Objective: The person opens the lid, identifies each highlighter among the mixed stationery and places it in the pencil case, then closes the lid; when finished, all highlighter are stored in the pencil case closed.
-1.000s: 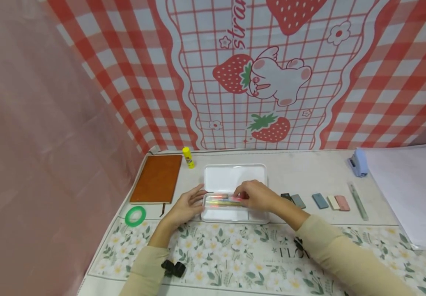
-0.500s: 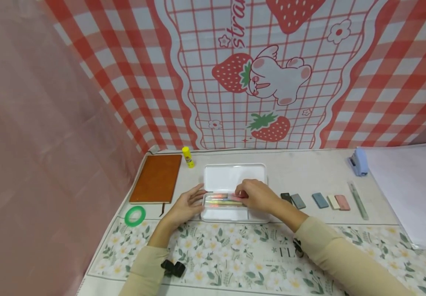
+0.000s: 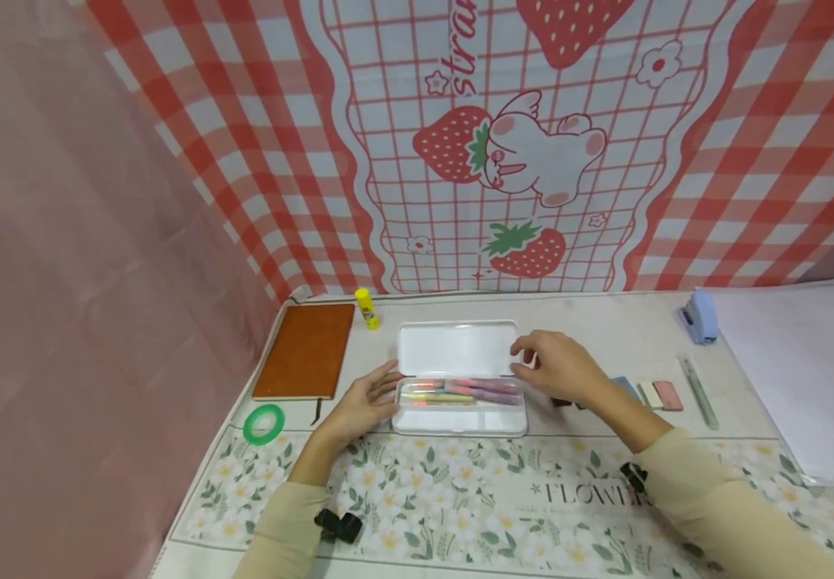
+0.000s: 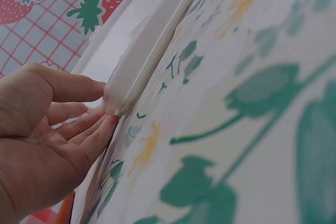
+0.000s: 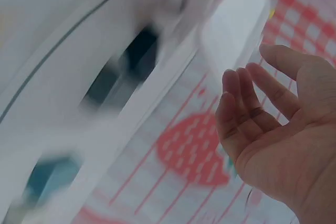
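A white pencil case [image 3: 440, 422] lies with its lid [image 3: 456, 350] folded back. Pens [image 3: 489, 392] in yellow, orange, pink and purple lie in its upper compartment; the front compartment looks white and bare. At the case's left end, my left hand [image 3: 360, 404] grips the corner. Seen in the left wrist view, the thumb and fingertips of that hand [image 4: 44, 129] meet the end of the case. My right hand [image 3: 567, 366] hovers beside the lid's right edge. Nothing lies in its loosely bent fingers, as the blurred right wrist view of the hand [image 5: 289, 124] shows.
A brown notebook [image 3: 304, 350], green tape roll [image 3: 264, 424] and yellow glue stick [image 3: 367, 310] lie left. Rightward are a blue eraser [image 3: 628, 388], cream eraser [image 3: 651, 394], pink eraser [image 3: 668, 395], pale green pen [image 3: 699, 392], blue stapler [image 3: 699, 316] and white sheet [image 3: 800, 370].
My right hand has let go of a pink-purple pen in the upper compartment and moved right, up and out of the case. The left hand stays at the case's left end.
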A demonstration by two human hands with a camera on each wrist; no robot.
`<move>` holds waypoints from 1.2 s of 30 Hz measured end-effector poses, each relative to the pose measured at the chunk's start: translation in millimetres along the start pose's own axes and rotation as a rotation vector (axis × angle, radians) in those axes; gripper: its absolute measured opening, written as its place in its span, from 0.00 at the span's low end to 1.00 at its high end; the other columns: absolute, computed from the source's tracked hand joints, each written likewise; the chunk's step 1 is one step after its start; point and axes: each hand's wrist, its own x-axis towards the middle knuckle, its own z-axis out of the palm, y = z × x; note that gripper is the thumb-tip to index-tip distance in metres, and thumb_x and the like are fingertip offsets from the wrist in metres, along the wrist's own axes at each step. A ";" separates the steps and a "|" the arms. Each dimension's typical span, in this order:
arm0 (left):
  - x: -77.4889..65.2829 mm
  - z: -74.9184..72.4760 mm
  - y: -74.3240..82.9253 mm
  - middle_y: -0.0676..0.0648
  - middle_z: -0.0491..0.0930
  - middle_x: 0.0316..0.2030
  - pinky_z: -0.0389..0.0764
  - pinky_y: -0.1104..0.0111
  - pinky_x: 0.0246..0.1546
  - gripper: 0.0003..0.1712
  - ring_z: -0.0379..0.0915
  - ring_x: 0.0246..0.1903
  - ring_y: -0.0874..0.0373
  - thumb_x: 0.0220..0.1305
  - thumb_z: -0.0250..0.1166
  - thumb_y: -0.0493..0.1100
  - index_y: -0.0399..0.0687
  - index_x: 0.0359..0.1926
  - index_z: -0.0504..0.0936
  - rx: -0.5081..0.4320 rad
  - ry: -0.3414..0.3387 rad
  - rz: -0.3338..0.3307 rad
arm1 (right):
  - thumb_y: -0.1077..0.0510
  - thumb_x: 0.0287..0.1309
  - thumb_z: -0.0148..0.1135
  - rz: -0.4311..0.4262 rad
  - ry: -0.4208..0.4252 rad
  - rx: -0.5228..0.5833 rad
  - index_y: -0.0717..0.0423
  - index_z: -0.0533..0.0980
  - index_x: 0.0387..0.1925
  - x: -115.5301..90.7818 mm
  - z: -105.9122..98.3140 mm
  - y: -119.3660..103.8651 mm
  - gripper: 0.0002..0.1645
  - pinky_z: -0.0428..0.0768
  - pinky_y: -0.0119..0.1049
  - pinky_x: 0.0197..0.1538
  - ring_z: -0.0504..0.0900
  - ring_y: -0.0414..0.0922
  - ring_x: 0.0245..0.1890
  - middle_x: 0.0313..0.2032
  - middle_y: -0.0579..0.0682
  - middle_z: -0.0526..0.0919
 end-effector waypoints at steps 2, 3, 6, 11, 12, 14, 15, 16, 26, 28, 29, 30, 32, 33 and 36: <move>3.1 -2.5 -8.1 0.44 0.66 0.64 0.67 0.61 0.63 0.43 0.59 0.66 0.49 0.59 0.60 0.26 0.52 0.72 0.55 0.000 0.018 -0.002 | 0.55 0.52 0.68 0.047 0.020 -0.022 0.58 0.82 0.40 -9.6 -11.7 16.2 0.15 0.72 0.32 0.22 0.73 0.39 0.22 0.27 0.48 0.80; 4.4 -3.6 -12.0 0.44 0.66 0.64 0.67 0.61 0.63 0.43 0.59 0.66 0.49 0.59 0.60 0.26 0.54 0.72 0.56 -0.002 0.026 -0.004 | 0.55 0.52 0.67 0.076 0.019 -0.032 0.59 0.81 0.40 -15.3 -18.6 24.7 0.15 0.72 0.32 0.22 0.74 0.39 0.22 0.27 0.48 0.80; 3.8 -4.4 -12.0 0.44 0.66 0.64 0.67 0.60 0.64 0.43 0.59 0.66 0.49 0.59 0.60 0.26 0.53 0.72 0.56 -0.012 0.027 -0.006 | 0.55 0.52 0.67 0.170 0.021 -0.072 0.61 0.80 0.41 -38.9 -38.7 55.2 0.17 0.73 0.34 0.22 0.77 0.43 0.24 0.28 0.50 0.80; 4.2 -4.1 -10.8 0.44 0.64 0.65 0.66 0.60 0.64 0.42 0.57 0.67 0.49 0.60 0.59 0.28 0.54 0.72 0.56 -0.009 -0.007 -0.004 | 0.53 0.52 0.66 0.330 0.029 -0.108 0.66 0.78 0.42 -88.8 -66.4 109.6 0.21 0.72 0.35 0.20 0.78 0.46 0.25 0.28 0.54 0.81; 4.2 -4.3 -10.8 0.44 0.64 0.65 0.66 0.60 0.64 0.42 0.57 0.67 0.49 0.60 0.59 0.28 0.55 0.72 0.55 -0.005 -0.008 -0.005 | 0.53 0.53 0.66 0.359 0.028 -0.112 0.67 0.78 0.43 -96.9 -70.0 118.5 0.22 0.71 0.35 0.19 0.78 0.46 0.24 0.28 0.54 0.81; 3.9 -4.8 -11.1 0.44 0.64 0.65 0.66 0.60 0.65 0.42 0.57 0.67 0.49 0.61 0.59 0.28 0.55 0.72 0.55 0.000 -0.007 -0.006 | 0.51 0.53 0.65 0.416 0.016 -0.122 0.69 0.77 0.43 -109.1 -74.9 132.7 0.25 0.69 0.35 0.18 0.76 0.47 0.24 0.28 0.57 0.81; 3.8 -5.1 -11.4 0.44 0.64 0.65 0.65 0.59 0.65 0.42 0.57 0.67 0.49 0.61 0.59 0.28 0.55 0.72 0.55 -0.002 -0.004 -0.005 | 0.50 0.53 0.65 0.433 0.009 -0.126 0.70 0.76 0.44 -113.3 -76.7 138.0 0.26 0.69 0.36 0.17 0.76 0.48 0.23 0.29 0.59 0.81; 3.7 -5.4 -12.0 0.44 0.65 0.65 0.65 0.59 0.65 0.42 0.57 0.67 0.48 0.61 0.59 0.28 0.55 0.72 0.55 -0.004 -0.002 -0.003 | 0.49 0.53 0.65 0.450 -0.001 -0.130 0.71 0.76 0.44 -116.3 -78.0 142.2 0.28 0.70 0.37 0.17 0.76 0.49 0.24 0.30 0.60 0.81; 3.4 0.9 -9.9 0.44 0.66 0.64 0.67 0.60 0.63 0.43 0.59 0.66 0.49 0.59 0.59 0.26 0.55 0.72 0.57 -0.022 0.021 -0.012 | 0.47 0.51 0.66 0.494 -0.057 -0.133 0.72 0.77 0.37 -122.9 -72.7 155.6 0.28 0.74 0.44 0.21 0.77 0.52 0.24 0.29 0.64 0.81; 3.9 2.2 -8.9 0.44 0.66 0.64 0.67 0.61 0.63 0.43 0.59 0.66 0.49 0.58 0.59 0.25 0.54 0.72 0.57 -0.028 0.024 -0.010 | 0.48 0.51 0.67 0.483 -0.072 -0.125 0.70 0.78 0.32 -123.2 -70.0 156.2 0.24 0.73 0.42 0.21 0.76 0.49 0.23 0.26 0.61 0.81; 4.1 2.5 -8.7 0.45 0.66 0.64 0.67 0.61 0.63 0.44 0.59 0.66 0.49 0.58 0.59 0.25 0.54 0.72 0.57 -0.030 0.026 -0.010 | 0.49 0.51 0.66 0.477 -0.081 -0.121 0.68 0.78 0.29 -123.1 -68.8 156.3 0.22 0.72 0.41 0.21 0.74 0.48 0.22 0.24 0.58 0.80; 4.3 2.6 -8.8 0.45 0.66 0.64 0.67 0.60 0.63 0.44 0.59 0.66 0.49 0.58 0.59 0.24 0.54 0.72 0.57 -0.029 0.026 -0.011 | 0.51 0.51 0.66 0.470 -0.087 -0.118 0.66 0.77 0.27 -123.0 -67.9 156.4 0.19 0.71 0.41 0.21 0.73 0.47 0.21 0.23 0.56 0.79; 4.7 2.6 -9.2 0.45 0.66 0.64 0.67 0.60 0.63 0.44 0.60 0.66 0.49 0.58 0.59 0.25 0.54 0.72 0.57 -0.026 0.025 -0.012 | 0.54 0.50 0.66 0.463 -0.090 -0.115 0.66 0.77 0.26 -122.3 -66.6 156.3 0.16 0.71 0.41 0.22 0.72 0.46 0.21 0.22 0.54 0.78; 4.8 2.5 -9.5 0.45 0.66 0.64 0.67 0.60 0.63 0.44 0.60 0.66 0.50 0.58 0.59 0.25 0.55 0.72 0.56 -0.025 0.024 -0.013 | 0.56 0.50 0.65 0.461 -0.089 -0.114 0.66 0.77 0.26 -121.8 -66.3 156.1 0.14 0.71 0.41 0.23 0.72 0.46 0.21 0.21 0.54 0.78; 4.7 1.7 -10.7 0.44 0.66 0.64 0.68 0.60 0.63 0.43 0.60 0.66 0.49 0.58 0.60 0.26 0.55 0.72 0.56 -0.021 0.021 -0.007 | 0.58 0.50 0.64 0.459 -0.086 -0.116 0.69 0.77 0.29 -119.5 -69.2 155.2 0.14 0.73 0.43 0.23 0.73 0.47 0.22 0.23 0.55 0.78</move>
